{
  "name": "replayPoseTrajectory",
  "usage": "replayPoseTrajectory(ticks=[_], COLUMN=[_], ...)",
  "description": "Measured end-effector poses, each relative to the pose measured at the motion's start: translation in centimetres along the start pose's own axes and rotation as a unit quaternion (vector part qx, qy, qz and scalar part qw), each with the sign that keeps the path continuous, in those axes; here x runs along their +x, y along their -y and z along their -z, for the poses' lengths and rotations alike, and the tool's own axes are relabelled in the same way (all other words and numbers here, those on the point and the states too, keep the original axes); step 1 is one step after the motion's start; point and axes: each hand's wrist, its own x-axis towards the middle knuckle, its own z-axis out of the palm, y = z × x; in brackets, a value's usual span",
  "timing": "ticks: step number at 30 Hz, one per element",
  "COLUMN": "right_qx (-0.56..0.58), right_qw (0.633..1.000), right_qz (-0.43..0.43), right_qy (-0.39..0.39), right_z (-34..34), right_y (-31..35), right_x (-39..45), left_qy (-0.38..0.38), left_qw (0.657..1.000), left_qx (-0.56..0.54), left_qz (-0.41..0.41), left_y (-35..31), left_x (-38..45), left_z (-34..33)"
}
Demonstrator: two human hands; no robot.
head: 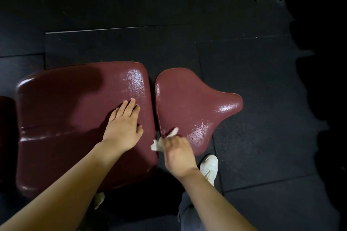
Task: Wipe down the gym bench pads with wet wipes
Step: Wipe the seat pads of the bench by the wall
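Note:
Two maroon bench pads lie side by side. The large back pad (71, 118) fills the left half, and the smaller tapered seat pad (191, 103) sits to its right with a narrow gap between them. My left hand (124, 127) rests flat on the back pad near its right edge, fingers straight. My right hand (178, 154) grips a crumpled white wet wipe (161, 141) and holds it against the near left edge of the seat pad, by the gap. Both pads shine wet in patches.
Dark rubber floor tiles (253, 73) surround the bench. My white shoe (209, 167) stands just below the seat pad, and another shoe tip (99, 199) shows under the back pad. Dark equipment shapes (319, 62) line the right side.

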Motion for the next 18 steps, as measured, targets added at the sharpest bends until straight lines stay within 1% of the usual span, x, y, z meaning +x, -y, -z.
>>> replayPoseTrajectory(ticks=[1,2,3,4,5,6,8,10,11,12,13,14,16,18], right_qx=[-0.005,-0.013,-0.027,-0.039,-0.041,-0.037,-0.044,-0.042,-0.021,0.008,0.035,0.049,0.048,0.047], right_qw=[0.998,0.995,0.992,0.992,0.995,0.998,0.994,0.967,0.954,0.947,0.946,0.954,0.98,0.997], right_qz=[0.059,0.098,0.119,0.118,0.095,0.051,-0.09,-0.242,-0.292,-0.317,-0.316,-0.29,-0.181,-0.059], right_qy=[0.012,0.014,0.008,0.0,-0.014,-0.028,-0.052,-0.071,-0.065,-0.058,-0.058,-0.065,-0.064,-0.021], right_z=[-0.4,-0.4,-0.1,0.5,1.1,1.8,3.1,4.0,3.8,3.4,2.9,2.2,0.7,-0.5], right_y=[0.1,-0.4,-1.2,-2.2,-3.6,-5.3,-9.5,-12.2,-12.4,-11.7,-10.4,-9.0,-6.2,-4.0], right_x=[-0.7,-1.1,-1.2,-1.2,-1.0,-0.8,-1.2,-2.3,-2.7,-2.8,-2.9,-3.1,-3.8,-4.8], left_qy=[0.0,0.0,-0.001,-0.001,-0.002,-0.003,-0.004,-0.006,-0.006,-0.006,-0.007,-0.01,-0.011,-0.009], left_qw=[1.0,1.0,1.0,1.0,1.0,1.0,1.0,1.0,1.0,1.0,1.0,1.0,0.999,0.999], left_qx=[0.0,-0.001,-0.001,0.0,0.0,0.0,0.001,0.004,0.008,0.014,0.02,0.026,0.039,0.043], left_qz=[-0.001,-0.002,-0.002,-0.002,-0.002,-0.002,-0.005,-0.006,-0.004,-0.003,-0.002,-0.001,-0.001,-0.012], left_y=[0.0,0.0,-0.1,-0.1,-0.1,-0.1,0.0,0.0,0.0,-0.1,-0.1,-0.2,-0.6,-1.1], left_x=[0.1,0.1,0.2,0.2,0.2,0.1,0.0,0.0,0.0,0.0,0.0,-0.1,-0.3,-0.8], left_z=[0.0,0.1,0.1,0.1,0.1,0.1,0.0,-0.1,-0.2,-0.3,-0.4,-0.6,-0.9,-1.4])
